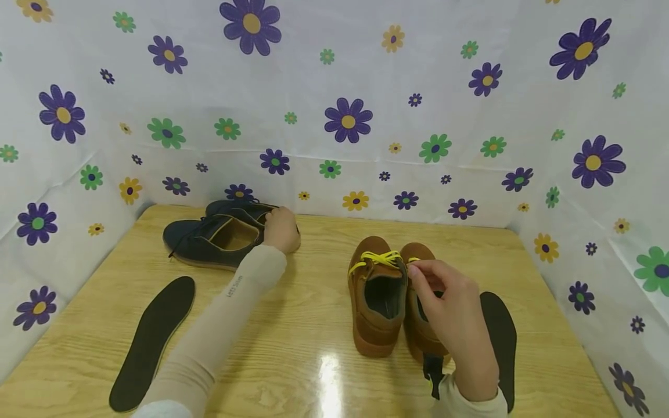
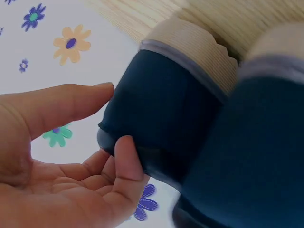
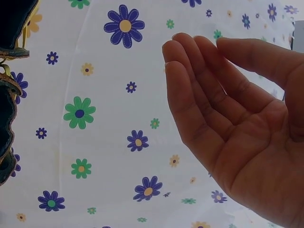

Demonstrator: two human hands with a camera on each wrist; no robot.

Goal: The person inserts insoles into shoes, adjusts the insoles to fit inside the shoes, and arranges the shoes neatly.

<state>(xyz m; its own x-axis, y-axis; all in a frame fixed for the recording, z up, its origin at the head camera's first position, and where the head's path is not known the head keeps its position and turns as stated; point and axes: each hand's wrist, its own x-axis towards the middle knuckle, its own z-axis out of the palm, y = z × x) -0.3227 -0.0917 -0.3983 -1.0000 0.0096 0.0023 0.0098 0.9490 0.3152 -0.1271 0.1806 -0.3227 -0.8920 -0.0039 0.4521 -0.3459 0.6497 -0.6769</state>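
Observation:
My left hand (image 1: 282,229) is at the heel of the farther navy shoe (image 2: 147,99). In the left wrist view, the thumb lies against one side of that heel and a fingertip curls over its collar edge. Close beside it, the nearer navy shoe (image 1: 188,238) sits on the table with its tan inside showing. Over the right brown shoe (image 1: 415,331) hovers my right hand (image 1: 449,299), fingers loosely bent and holding nothing in the right wrist view. The left brown shoe (image 1: 376,328), with yellow laces (image 1: 384,257), stands alongside it.
A black insole (image 1: 151,342) lies on the wooden table (image 1: 292,348) at the left. Another black insole (image 1: 503,342) is at the right, partly behind my right forearm. White cloth (image 1: 303,75) with printed flowers walls in the back and sides.

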